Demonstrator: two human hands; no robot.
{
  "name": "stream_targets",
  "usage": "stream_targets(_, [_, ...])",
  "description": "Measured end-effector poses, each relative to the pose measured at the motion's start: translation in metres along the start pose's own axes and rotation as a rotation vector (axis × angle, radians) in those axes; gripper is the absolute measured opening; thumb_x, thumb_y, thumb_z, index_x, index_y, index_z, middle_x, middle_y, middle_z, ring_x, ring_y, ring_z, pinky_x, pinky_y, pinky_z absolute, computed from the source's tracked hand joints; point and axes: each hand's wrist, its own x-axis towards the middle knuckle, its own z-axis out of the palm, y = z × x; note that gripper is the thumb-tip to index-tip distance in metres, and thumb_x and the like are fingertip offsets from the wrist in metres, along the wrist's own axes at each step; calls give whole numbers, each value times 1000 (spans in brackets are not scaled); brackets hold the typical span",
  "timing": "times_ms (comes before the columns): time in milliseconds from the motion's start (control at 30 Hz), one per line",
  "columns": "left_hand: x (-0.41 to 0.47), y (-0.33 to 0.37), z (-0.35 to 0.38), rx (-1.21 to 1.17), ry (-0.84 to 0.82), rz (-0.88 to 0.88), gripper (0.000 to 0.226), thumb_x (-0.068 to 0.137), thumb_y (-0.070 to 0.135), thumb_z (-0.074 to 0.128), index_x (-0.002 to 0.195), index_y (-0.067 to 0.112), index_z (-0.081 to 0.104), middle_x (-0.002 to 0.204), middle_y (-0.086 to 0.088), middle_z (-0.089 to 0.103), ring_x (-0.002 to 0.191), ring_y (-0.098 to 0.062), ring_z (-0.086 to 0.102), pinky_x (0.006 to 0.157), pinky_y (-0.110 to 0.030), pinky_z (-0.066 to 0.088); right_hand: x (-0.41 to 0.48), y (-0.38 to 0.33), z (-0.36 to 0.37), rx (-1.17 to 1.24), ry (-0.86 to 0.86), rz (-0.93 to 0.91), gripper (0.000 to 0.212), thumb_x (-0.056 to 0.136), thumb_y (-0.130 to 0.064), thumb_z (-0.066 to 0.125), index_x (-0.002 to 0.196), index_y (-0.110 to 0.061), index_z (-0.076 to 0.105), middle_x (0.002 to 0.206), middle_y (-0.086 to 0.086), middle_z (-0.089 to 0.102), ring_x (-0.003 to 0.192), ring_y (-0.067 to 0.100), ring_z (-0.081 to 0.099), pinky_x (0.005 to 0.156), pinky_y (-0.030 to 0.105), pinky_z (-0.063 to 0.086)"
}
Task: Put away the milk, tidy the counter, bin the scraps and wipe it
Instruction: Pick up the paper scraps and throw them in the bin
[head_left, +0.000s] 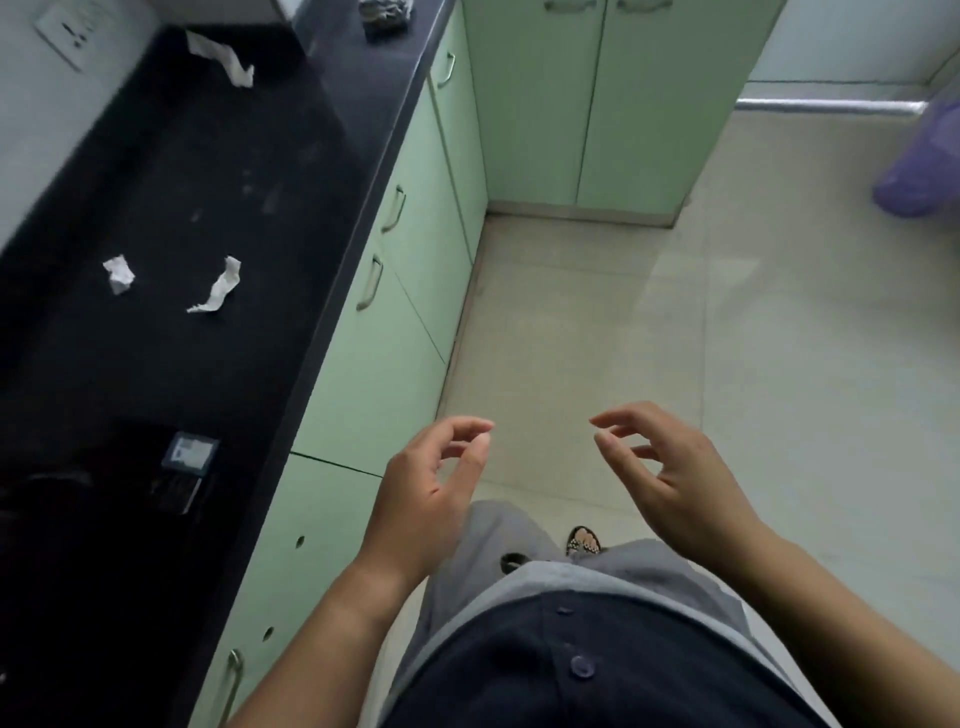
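Observation:
A black counter (218, 171) runs along the left. Three white paper scraps lie on it: a crumpled ball (119, 274), a twisted strip (218, 287) beside it, and a longer strip (223, 58) farther back. My left hand (431, 488) and my right hand (670, 467) hover over the floor in front of me, to the right of the counter edge. Both hold nothing, with the fingers loosely curled and apart. No milk container is in sight.
Pale green cabinet doors (410, 270) with metal handles sit under the counter and across the far wall. A dark cloth (387, 18) lies at the counter's far end. A small dark device (184, 467) sits near me. A purple bag (919, 156) stands at right.

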Motion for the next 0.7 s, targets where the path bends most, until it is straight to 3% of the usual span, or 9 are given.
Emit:
stream_targets(233, [103,-11,-47,-38,160,-86,15,90,41,50,98,38,63,98,20,67,97,5,59,76,-9,44,150,-24,21,-46,-177,-128,47,83,-58,34,105,-27,61,103,-13,58,96,0,55,82,24,50])
stream_targets(500, [224,-29,-154,-29,402,-107,14,90,32,55,99,31,65,98,17,66,91,8,58,73,-5,42,330,-117,69,-119,-322,-390,38,87,-58,36,105,-34,58,105,-18,57,96,-1,54,80,24,50])
stream_targets(700, [239,-89,-210,-8,579,-399,16,89,36,54,101,32,63,101,18,62,96,3,57,72,-11,38,408,-182,141,-171,-593,-578,29,89,-43,47,105,-24,61,104,-11,57,87,2,55,78,24,49])
